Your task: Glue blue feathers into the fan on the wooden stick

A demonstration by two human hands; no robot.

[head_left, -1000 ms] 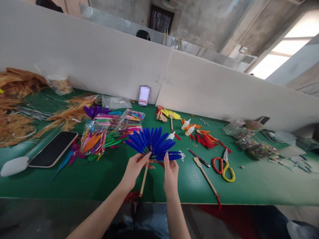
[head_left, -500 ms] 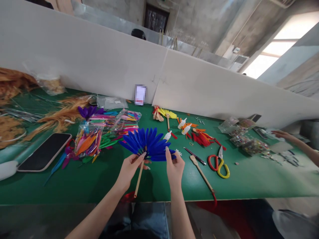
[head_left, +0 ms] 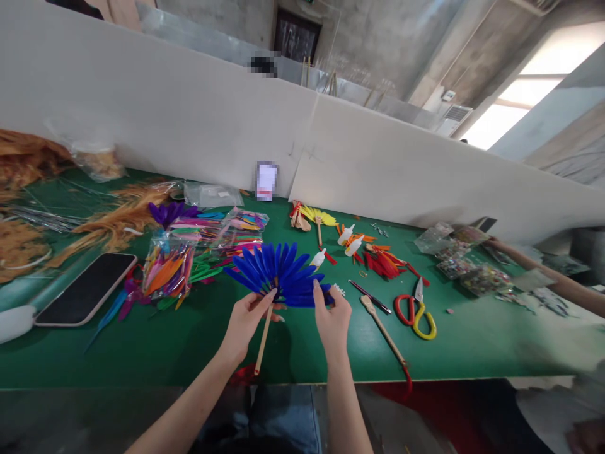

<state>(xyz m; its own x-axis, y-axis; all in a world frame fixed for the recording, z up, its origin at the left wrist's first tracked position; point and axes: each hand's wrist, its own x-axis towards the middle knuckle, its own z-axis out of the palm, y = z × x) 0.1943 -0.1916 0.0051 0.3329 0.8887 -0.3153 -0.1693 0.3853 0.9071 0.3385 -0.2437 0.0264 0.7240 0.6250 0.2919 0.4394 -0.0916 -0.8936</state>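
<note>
A blue feather fan (head_left: 278, 271) is held up over the green table, its feathers spread and its pale wooden handle slanting down toward me. My left hand (head_left: 253, 315) is closed on the base of the fan, where the feathers meet the handle, thumb in front. At the fan's right side, my right hand (head_left: 332, 309) pinches the outermost blue feathers between thumb and fingers. Just beyond the fan lies a small white glue bottle (head_left: 318, 259). Right of my right hand are a dark pen-like tool (head_left: 370, 297) and a wooden fan handle (head_left: 384, 325) with a red cord.
Scissors (head_left: 416, 312) with red and yellow grips lie to the right. Bags of colored feathers (head_left: 167, 261) and a phone (head_left: 85, 290) are on the left. A yellow feather fan (head_left: 319, 216) lies at the back. Another person's arm (head_left: 543, 274) reaches over bead bags (head_left: 484, 279).
The other person's arm at the right has reached farther in, toward the back of the bead bags. My hands and the blue fan have hardly moved.
</note>
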